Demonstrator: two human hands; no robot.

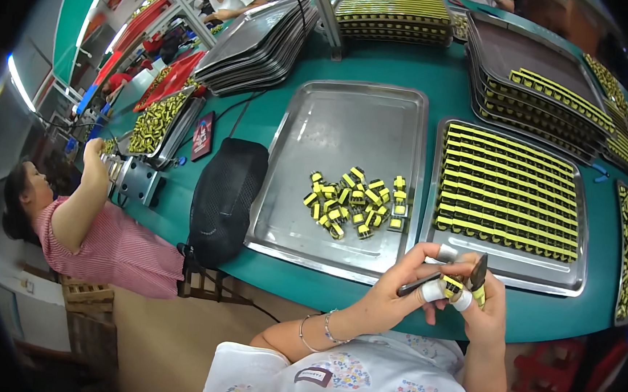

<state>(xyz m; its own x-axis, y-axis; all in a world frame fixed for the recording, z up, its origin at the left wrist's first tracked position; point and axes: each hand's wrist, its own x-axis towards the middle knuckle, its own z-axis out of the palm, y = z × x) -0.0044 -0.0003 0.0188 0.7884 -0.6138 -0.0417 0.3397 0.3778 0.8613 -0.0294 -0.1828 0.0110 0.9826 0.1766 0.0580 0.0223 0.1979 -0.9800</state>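
Note:
Both my hands meet over the near edge of the green table, in front of the right-hand tray, with white wraps on several fingertips. My left hand is closed, pinching a small yellow-and-black block-shaped part. A dark, slim tool lies along its fingers. My right hand is closed around a dark, pointed blade-like tool, with a yellow piece beside it. Fingers hide the tools' exact kind. Left of centre, a metal tray holds a loose pile of similar parts.
Neat rows of parts fill the right tray. A black mesh bag sits left of the middle tray. Stacked trays stand at the back. On the left, a co-worker in pink works beside a metal fixture.

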